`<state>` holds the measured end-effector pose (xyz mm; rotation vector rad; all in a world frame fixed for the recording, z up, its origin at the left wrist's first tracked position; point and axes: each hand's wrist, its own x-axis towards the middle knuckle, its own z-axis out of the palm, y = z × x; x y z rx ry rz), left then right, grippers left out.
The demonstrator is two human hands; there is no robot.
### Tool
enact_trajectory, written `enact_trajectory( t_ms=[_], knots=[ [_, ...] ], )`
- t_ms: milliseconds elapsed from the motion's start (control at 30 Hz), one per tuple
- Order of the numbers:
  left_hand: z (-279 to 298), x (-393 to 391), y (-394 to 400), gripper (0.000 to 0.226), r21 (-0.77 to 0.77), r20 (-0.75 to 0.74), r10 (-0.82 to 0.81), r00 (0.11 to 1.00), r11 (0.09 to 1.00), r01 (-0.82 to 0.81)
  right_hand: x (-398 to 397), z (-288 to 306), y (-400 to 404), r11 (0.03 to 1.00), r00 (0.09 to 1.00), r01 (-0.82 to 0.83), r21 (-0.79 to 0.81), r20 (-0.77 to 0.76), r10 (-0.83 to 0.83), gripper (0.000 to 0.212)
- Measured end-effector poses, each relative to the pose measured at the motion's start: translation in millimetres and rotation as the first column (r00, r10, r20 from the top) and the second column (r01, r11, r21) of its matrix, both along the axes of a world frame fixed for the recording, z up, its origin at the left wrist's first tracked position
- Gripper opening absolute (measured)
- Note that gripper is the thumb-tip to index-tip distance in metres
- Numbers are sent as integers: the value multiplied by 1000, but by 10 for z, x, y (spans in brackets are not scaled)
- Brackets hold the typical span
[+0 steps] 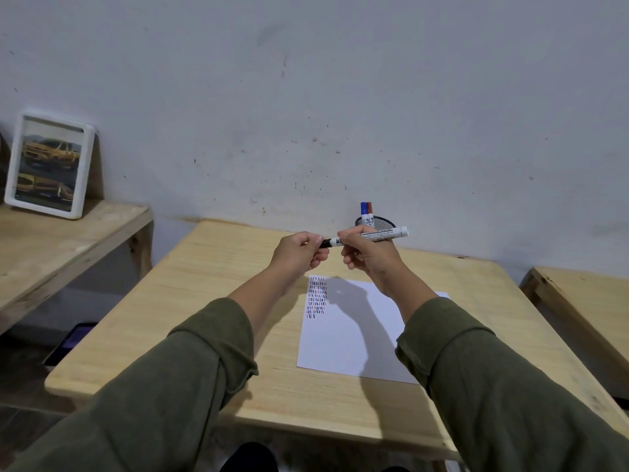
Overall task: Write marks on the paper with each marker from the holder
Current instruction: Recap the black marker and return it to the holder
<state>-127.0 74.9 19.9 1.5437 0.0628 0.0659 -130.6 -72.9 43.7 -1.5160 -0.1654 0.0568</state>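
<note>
A white marker with a black cap (381, 235) is held level above the table, between both hands. My right hand (369, 258) grips its white barrel. My left hand (299, 255) pinches the black cap end. A white sheet of paper (354, 338) lies on the wooden table (211, 301) below, with rows of short red, blue and black marks (317, 296) in its top left corner. Behind my right hand stands a black mesh holder (383, 223) near the wall, holding a blue-capped marker (364, 212) and a red-capped marker (370, 212).
A framed picture of yellow cars (49, 165) leans on a wooden shelf (61, 240) at the left. Another wooden surface (585, 301) sits at the right edge. A dark phone-like object (69, 344) lies on the floor, left of the table.
</note>
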Motion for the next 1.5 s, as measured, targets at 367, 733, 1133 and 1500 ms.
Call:
enact_trajectory(
  t_ms=[367, 733, 1133, 1500],
  knots=[
    [-46, -67, -66, 21, 37, 104, 4, 995, 999, -8, -72, -38, -44, 1000, 1000, -18, 23, 6, 18, 9],
    [170, 167, 8, 17, -114, 72, 99, 992, 989, -91, -65, 146, -458, 972, 964, -154, 179, -190, 187, 22],
    [364, 465, -514, 24, 159, 128, -50, 991, 987, 29, 212, 126, -608, 990, 987, -132, 57, -80, 136, 45],
    [166, 991, -737, 59, 612, -6, -79, 997, 788, 66, 953, 437, -773, 871, 960, 229, -434, 250, -128, 83]
  ],
)
